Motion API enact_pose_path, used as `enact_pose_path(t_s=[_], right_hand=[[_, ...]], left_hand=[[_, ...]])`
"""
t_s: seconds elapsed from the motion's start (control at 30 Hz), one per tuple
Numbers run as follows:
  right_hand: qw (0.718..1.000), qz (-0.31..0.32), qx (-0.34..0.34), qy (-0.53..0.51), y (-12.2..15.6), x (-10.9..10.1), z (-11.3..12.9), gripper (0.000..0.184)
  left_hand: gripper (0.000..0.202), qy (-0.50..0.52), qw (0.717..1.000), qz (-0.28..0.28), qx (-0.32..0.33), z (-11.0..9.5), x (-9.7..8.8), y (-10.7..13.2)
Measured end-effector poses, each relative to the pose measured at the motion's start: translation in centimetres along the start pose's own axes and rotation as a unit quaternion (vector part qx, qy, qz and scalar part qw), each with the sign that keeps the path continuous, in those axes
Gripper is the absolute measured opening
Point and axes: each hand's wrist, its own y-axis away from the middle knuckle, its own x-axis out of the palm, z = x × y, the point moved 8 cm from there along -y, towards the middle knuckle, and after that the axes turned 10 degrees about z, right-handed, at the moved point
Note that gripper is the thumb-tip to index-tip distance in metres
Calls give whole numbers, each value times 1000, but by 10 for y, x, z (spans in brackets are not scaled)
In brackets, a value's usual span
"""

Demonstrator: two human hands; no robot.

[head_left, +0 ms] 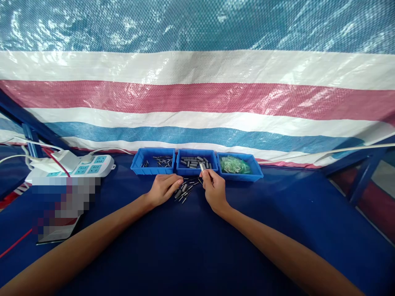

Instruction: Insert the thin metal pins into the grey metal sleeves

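Observation:
My right hand (214, 190) is closed in a pinch on a small pale grey cylinder (202, 166), held upright at the front of the middle blue bin (196, 171). To its left my left hand (163, 190) is closed, thumb against the fingers; whatever sits between them is hidden. On the table between both hands lies a loose pile of thin dark rods with shiny tips (186, 194), mixed with several grey cylinders (178, 193). Similar grey cylinders fill the middle bin. The left blue bin (152, 170) contains thin metal rods (163, 161).
In the right blue bin (240, 177) are small clear-green plastic pieces (234, 164). A white power strip (105, 165) with plugs and cables stands at the left, a dark flat device (58, 236) in front of it. Striped sheeting (197, 96) hangs behind the blue table (197, 255).

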Motion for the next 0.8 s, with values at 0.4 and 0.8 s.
enact_pose_path(t_s=[0.4, 0.8], right_hand=[[1000, -5, 3, -1, 0, -1, -2, 34], [956, 113, -33, 268, -13, 2, 39, 35]], left_hand=[[26, -19, 1000, 6, 15, -4, 2, -2], [21, -11, 1000, -17, 9, -2, -2, 0]])
